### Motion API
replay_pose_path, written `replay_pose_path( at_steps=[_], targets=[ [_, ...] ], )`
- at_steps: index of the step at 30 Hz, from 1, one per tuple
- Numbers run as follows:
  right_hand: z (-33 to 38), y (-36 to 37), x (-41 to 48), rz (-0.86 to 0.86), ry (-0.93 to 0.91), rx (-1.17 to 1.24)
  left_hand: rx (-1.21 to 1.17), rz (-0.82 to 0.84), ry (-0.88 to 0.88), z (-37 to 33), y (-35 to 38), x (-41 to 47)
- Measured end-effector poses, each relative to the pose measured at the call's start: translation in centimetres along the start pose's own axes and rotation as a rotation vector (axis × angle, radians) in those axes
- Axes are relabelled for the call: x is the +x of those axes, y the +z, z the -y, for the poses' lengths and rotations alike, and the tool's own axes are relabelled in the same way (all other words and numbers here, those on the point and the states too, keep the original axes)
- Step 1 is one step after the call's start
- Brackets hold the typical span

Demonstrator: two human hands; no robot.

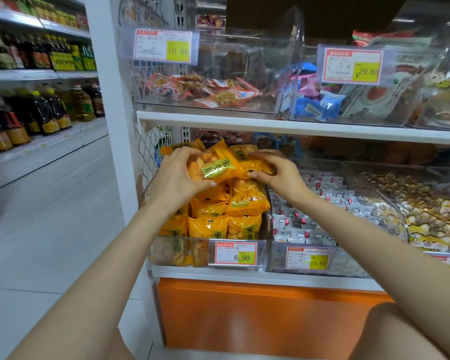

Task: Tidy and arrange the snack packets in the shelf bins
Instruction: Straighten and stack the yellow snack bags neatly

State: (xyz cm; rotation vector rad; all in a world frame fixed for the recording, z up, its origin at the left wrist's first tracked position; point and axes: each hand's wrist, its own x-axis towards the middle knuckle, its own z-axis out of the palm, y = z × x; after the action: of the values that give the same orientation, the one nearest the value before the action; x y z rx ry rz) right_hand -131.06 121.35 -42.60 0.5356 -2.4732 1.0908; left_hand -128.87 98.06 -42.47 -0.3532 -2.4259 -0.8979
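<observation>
Yellow snack packet (216, 166): being gripped at both ends, left hand (178, 175) and right hand (278, 172) curling round it, hovering above the rear of the leftmost lower-shelf bin (266, 224). Step: re-stacking. Next, likely: lowering it flat onto the matching packets.

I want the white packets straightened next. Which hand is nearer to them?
Right. The right hand pinches a yellow packet just left of the white packets; the left hand grips the green-labelled packet farther left.
</observation>
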Motion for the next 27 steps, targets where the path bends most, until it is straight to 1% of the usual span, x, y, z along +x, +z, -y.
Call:
replay_pose_path(
  at_steps=[5, 8, 10, 11, 15, 17, 20, 23, 25, 27],
  targets=[
    [0.3, 0.0, 0.4, 0.036, -0.003, -0.072, -0.013, -0.052, -0.010, 0.2, -0.1, 0.2],
    [0.7, -1.0, -0.1, 0.002, 0.031, -0.014, -0.016, -0.066, 0.023, 0.1, -0.4, 0.1],
    [1.3, -1.4, -0.3, -0.039, 0.027, 0.046, -0.030, -0.056, 0.099, 0.0, -0.6, 0.0],
    [1.8, -1.4, -0.3, -0.032, 0.030, 0.059, -0.036, -0.040, 0.153, -0.2, -0.8, -0.1],
    [4.0, -0.4, -0.7, 0.104, 0.099, 0.086, -0.042, -0.001, 0.343, -1.7, -0.8, -0.9],
    [4.6, -0.2, -1.0, 0.073, 0.124, 0.149, -0.057, 0.023, 0.377, -2.5, -0.6, -1.2],
    [5.2, -1.0, -1.5, -0.016, 0.119, 0.211, -0.099, 0.103, 0.351, -2.6, -1.1, -1.0],
    [5.2, -3.2, -2.2, 0.043, 0.212, 0.336, -0.089, 0.108, 0.224, -1.4, -2.0, -0.2],
    [4.2, -4.8, -2.8, 0.081, 0.276, 0.379, 0.020, 0.115, 0.125, -0.2, -2.1, 0.6],
    [3.0, -6.0, -3.5, 0.096, 0.309, 0.393, 0.154, 0.182, 0.072, 0.8, -1.4, 1.2]
  ],
)
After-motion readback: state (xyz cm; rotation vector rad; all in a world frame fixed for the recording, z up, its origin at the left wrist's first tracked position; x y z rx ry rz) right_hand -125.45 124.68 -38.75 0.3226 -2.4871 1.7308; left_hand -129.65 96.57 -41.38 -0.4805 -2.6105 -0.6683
